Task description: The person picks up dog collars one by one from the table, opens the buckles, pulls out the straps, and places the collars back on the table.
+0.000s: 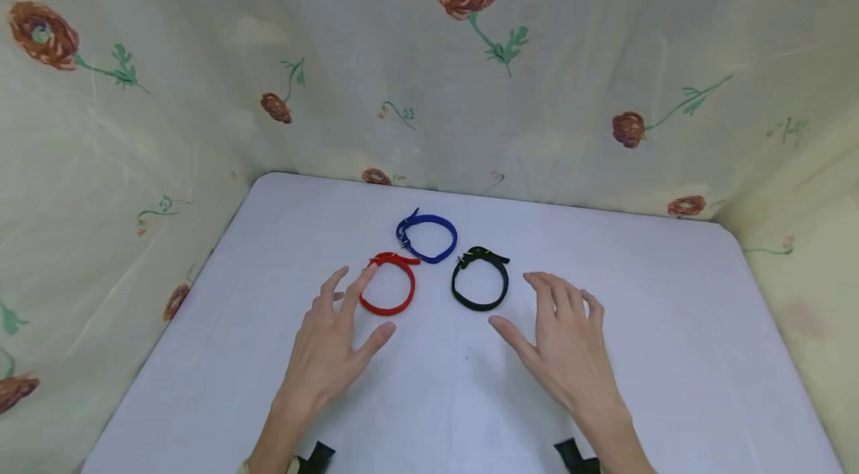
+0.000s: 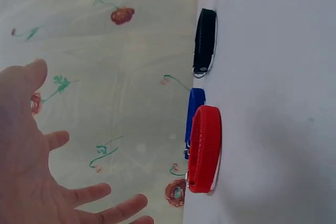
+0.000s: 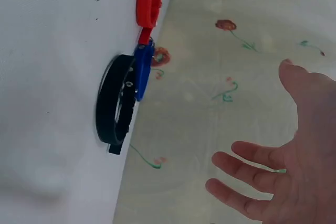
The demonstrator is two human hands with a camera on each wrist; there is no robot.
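Note:
Three buckled collars, each fastened into a ring, stand on edge on a white table. The red collar point(image 1: 410, 288) is on the left, the blue collar point(image 1: 453, 239) farther back, and the black collar point(image 1: 505, 285) on the right. My left hand point(image 1: 329, 347) hovers with fingers spread by the red collar; its index fingertip overlaps that collar's left side in the head view. In the left wrist view the hand point(image 2: 26, 156) is apart from the red collar point(image 2: 208, 148). To the right of the black collar, my right hand point(image 1: 567, 347) is held with fingers extended, gripping nothing.
The white table point(image 1: 671, 325) has rounded back corners. Behind it and at both sides hangs a pale curtain point(image 1: 376, 34) printed with brown flowers and green stems. A black strap piece point(image 1: 315, 457) shows near the left wrist, and another black strap piece point(image 1: 577, 457) near the right.

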